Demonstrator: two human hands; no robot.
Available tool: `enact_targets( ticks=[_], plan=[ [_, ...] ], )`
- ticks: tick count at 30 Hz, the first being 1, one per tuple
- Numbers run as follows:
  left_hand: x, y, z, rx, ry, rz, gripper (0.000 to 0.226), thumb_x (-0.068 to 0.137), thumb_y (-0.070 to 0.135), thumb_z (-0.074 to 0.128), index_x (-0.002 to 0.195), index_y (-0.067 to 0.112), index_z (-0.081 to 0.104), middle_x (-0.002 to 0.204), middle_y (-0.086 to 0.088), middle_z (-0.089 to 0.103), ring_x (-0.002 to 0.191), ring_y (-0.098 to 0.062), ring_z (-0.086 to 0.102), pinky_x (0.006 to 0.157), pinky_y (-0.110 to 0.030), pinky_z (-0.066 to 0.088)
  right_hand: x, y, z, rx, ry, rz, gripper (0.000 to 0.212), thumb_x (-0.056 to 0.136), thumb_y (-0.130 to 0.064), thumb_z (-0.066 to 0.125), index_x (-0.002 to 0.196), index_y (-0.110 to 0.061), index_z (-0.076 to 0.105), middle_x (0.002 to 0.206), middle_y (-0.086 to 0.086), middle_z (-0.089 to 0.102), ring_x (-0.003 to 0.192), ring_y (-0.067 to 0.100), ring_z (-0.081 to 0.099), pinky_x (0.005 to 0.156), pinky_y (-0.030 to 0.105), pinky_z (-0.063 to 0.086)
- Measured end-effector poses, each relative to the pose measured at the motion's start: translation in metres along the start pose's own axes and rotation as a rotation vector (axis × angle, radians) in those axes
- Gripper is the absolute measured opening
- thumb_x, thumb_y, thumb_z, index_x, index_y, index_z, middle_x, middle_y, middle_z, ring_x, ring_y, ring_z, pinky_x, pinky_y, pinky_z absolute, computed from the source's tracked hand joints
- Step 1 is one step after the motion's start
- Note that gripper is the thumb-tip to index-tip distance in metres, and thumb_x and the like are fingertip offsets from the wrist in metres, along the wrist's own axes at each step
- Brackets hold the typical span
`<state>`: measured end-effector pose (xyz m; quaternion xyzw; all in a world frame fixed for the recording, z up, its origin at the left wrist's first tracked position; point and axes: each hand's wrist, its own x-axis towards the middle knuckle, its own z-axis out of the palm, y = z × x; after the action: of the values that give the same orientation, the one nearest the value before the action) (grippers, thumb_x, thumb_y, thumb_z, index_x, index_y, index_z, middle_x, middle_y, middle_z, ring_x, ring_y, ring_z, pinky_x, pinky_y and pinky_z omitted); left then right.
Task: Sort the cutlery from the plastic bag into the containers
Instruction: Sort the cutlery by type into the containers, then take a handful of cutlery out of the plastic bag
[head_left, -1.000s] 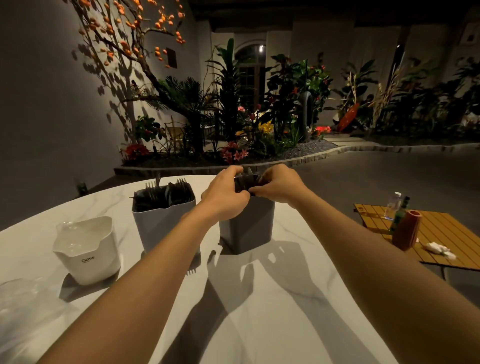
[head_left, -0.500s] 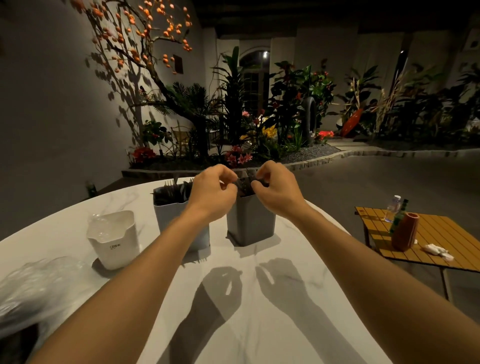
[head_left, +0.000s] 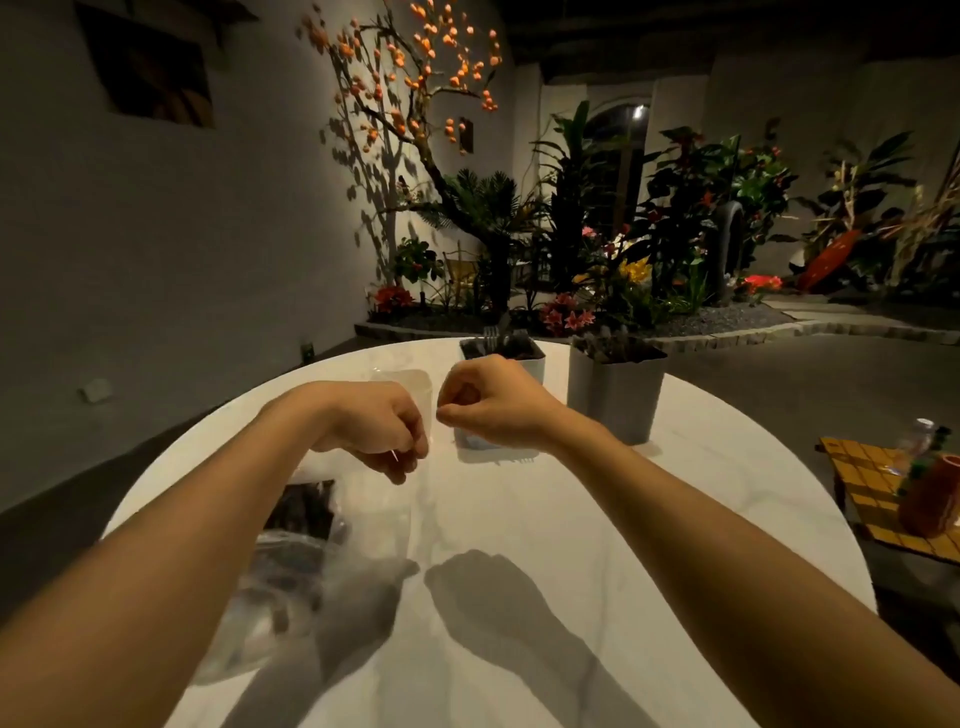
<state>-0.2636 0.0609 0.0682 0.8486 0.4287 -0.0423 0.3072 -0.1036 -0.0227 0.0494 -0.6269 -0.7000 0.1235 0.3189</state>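
The crumpled clear plastic bag lay on the near-left part of the round white marble bench, with a bundle of black cutlery showing through its film. Its upper edge rose toward the left hand, which hung above it with fingers curled downward and appeared to pinch a sliver of the clear film, a small glint showing at the fingertips. The right hand was just beside it, apart by a narrow gap, its fingers curled in and the thumb pressed against the forefinger; whether any film lay between them could not be told. Behind the left hand stood a white rounded plastic tub, mostly hidden. Behind the right hand stood a white square container holding dark forks, tines up. Just to its right, a grey square container held further dark pieces, blurred at its mouth. Both forearms cast shadows on the near part of the bench. Off the bench to the right was a low yellow slatted table carrying a terracotta cylinder. Beyond the bench, a stone-edged garden bed held leafy plants and flowers, and a bare-branched tree with orange fruits stood against the grey wall.
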Motion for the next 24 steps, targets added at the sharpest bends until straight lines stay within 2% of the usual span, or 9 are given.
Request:
enact_targets(
  ticks=[2, 5, 9, 12, 14, 17, 20, 24],
  plan=[
    [-0.016, -0.03, 0.001, 0.019, 0.027, -0.044, 0.027, 0.101, -0.003, 0.05, 0.106, 0.013, 0.073, 0.107, -0.007, 0.074, 0.095, -0.018, 0.075, 0.092, -0.034, 0.061, 0.005, -0.02, 0.023, 0.003, -0.055, -0.022, 0.011, 0.096, -0.016, 0.065, 0.105, -0.011, 0.071, 0.094, -0.001, 0.071, 0.08, 0.009, 0.069, 0.07, 0.019, 0.057],
    [-0.038, -0.069, 0.004, 0.052, 0.048, -0.075, 0.034, 0.097, -0.005, 0.05, 0.099, 0.02, 0.073, 0.107, 0.001, 0.073, 0.101, -0.014, 0.071, 0.096, -0.034, 0.058, 0.012, -0.043, 0.059, 0.013, -0.129, -0.056, 0.016, 0.098, -0.012, 0.061, 0.11, -0.007, 0.071, 0.098, 0.005, 0.074, 0.082, 0.014, 0.073, 0.079, 0.028, 0.062],
    [-0.05, -0.109, 0.01, 0.161, 0.089, -0.094, 0.032, 0.095, 0.001, 0.053, 0.102, 0.029, 0.069, 0.101, 0.011, 0.068, 0.092, -0.009, 0.063, 0.08, -0.025, 0.051, 0.021, -0.06, 0.103, -0.127, -0.214, -0.078, 0.025, 0.097, -0.006, 0.058, 0.117, -0.011, 0.071, 0.115, 0.007, 0.072, 0.101, 0.022, 0.067, 0.093, 0.038, 0.057],
    [-0.058, -0.127, 0.015, 0.291, 0.103, -0.147, 0.027, 0.087, 0.011, 0.058, 0.091, 0.037, 0.063, 0.104, 0.005, 0.068, 0.096, -0.017, 0.062, 0.089, -0.036, 0.053, 0.024, -0.063, 0.129, -0.242, -0.35, -0.098, 0.034, 0.094, -0.001, 0.056, 0.119, -0.018, 0.071, 0.121, 0.004, 0.07, 0.105, 0.023, 0.065, 0.095, 0.04, 0.055],
    [-0.064, -0.134, 0.017, 0.384, 0.053, -0.214, 0.023, 0.08, 0.015, 0.065, 0.094, 0.034, 0.066, 0.104, 0.005, 0.068, 0.096, -0.019, 0.064, 0.092, -0.041, 0.056, 0.024, -0.062, 0.139, -0.371, -0.432, -0.097, 0.031, 0.097, -0.005, 0.054, 0.122, -0.017, 0.068, 0.12, 0.005, 0.068, 0.1, 0.023, 0.061, 0.087, 0.035, 0.052],
    [-0.067, -0.141, 0.019, 0.469, 0.011, -0.253, 0.04, 0.07, 0.02, 0.07, 0.108, 0.034, 0.071, 0.109, 0.004, 0.071, 0.098, -0.022, 0.068, 0.09, -0.044, 0.06, 0.023, -0.054, 0.147, -0.581, -0.43, -0.027, 0.023, 0.099, -0.015, 0.052, 0.119, -0.014, 0.064, 0.106, 0.006, 0.065, 0.088, 0.024, 0.055, 0.075, 0.032, 0.043],
    [-0.065, -0.144, 0.023, 0.472, 0.071, -0.25, 0.055, 0.082, 0.022, 0.068, 0.134, 0.028, 0.054, 0.127, -0.002, 0.064, 0.11, -0.027, 0.064, 0.09, -0.041, 0.058, 0.021, -0.043, 0.149, -0.689, -0.394, 0.077, 0.022, 0.097, -0.022, 0.058, 0.115, -0.012, 0.065, 0.093, 0.005, 0.054, 0.084, 0.024, 0.053, 0.074, 0.032, 0.042],
    [-0.063, -0.14, 0.027, 0.451, 0.078, -0.26, 0.047, 0.087, 0.036, 0.072, 0.126, 0.021, 0.051, 0.122, -0.002, 0.062, 0.101, -0.024, 0.061, 0.075, -0.031, 0.049, 0.026, -0.034, 0.149, -0.627, -0.404, 0.198, 0.023, 0.087, -0.03, 0.073, 0.1, -0.013, 0.063, 0.09, 0.005, 0.058, 0.081, 0.021, 0.056, 0.069, 0.03, 0.045]
  ],
)
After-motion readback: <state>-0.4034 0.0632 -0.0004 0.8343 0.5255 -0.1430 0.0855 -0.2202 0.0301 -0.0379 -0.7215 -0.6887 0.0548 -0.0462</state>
